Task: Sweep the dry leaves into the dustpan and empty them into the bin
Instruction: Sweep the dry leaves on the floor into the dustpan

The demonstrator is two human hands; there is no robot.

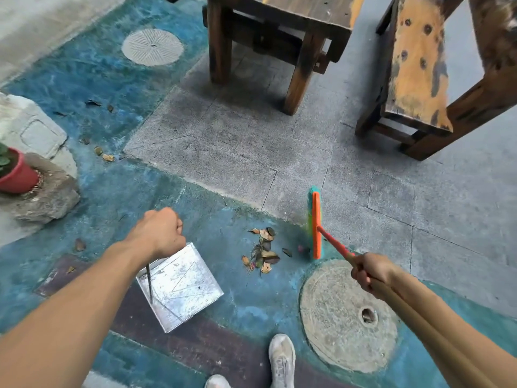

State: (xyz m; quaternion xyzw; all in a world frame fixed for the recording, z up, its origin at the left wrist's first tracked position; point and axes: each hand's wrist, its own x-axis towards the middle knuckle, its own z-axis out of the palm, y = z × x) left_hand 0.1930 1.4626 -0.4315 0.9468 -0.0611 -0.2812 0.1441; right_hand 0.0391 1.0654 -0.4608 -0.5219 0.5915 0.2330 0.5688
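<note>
At frame centre the left hand (159,231) fists its fingers around the metal dustpan (180,287) handle, the right hand (370,271) grips the broom (317,225) stick, leaves (263,252) lying between, both grips partly hidden.

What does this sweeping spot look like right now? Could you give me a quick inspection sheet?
Surface: blue-painted and grey paving.
Job's things: leaf pile lies between metal dustpan and broom head; no bin seen.
Clutter: stray leaves by the paint edge.
Grippers: left hand grips the dustpan's handle; right hand grips the broomstick.
Cables: nothing seen.
Surroundings: wooden benches, red flowerpot, round stone covers.
</note>
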